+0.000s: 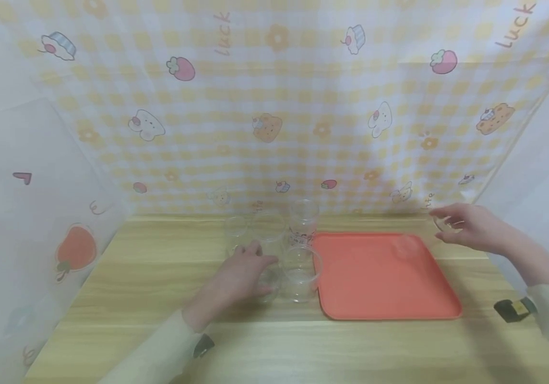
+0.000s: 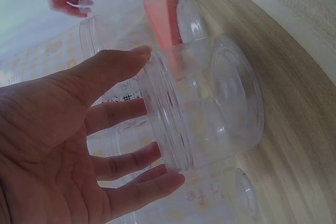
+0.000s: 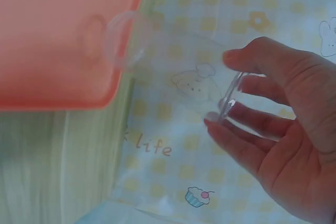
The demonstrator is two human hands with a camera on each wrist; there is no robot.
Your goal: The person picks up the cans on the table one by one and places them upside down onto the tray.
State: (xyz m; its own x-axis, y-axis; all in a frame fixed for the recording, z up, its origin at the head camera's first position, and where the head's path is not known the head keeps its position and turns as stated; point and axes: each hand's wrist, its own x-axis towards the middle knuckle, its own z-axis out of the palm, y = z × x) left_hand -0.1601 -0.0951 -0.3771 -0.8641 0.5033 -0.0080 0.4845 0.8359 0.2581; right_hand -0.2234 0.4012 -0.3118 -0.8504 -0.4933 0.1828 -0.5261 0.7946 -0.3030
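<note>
My left hand (image 1: 236,277) reaches in at the left of the tray, thumb and fingers spread round the threaded rim of a clear plastic jar (image 2: 231,114) that stands on the table. Beside that jar, touching or close to the tray's left edge, is another wide clear jar (image 1: 299,290). At the back right, my right hand (image 1: 471,229) grips the rim of a clear, tall plastic jar (image 3: 173,66). This jar is tilted, its round base overlapping the corner of the orange-red tray (image 1: 380,282) in the right wrist view.
Behind my left hand stand several more clear jars, among them one with dark printing (image 1: 303,226). The wood-grain table (image 1: 274,346) meets a yellow checked cloth (image 1: 274,154) at its back edge. White sheets hang at both sides.
</note>
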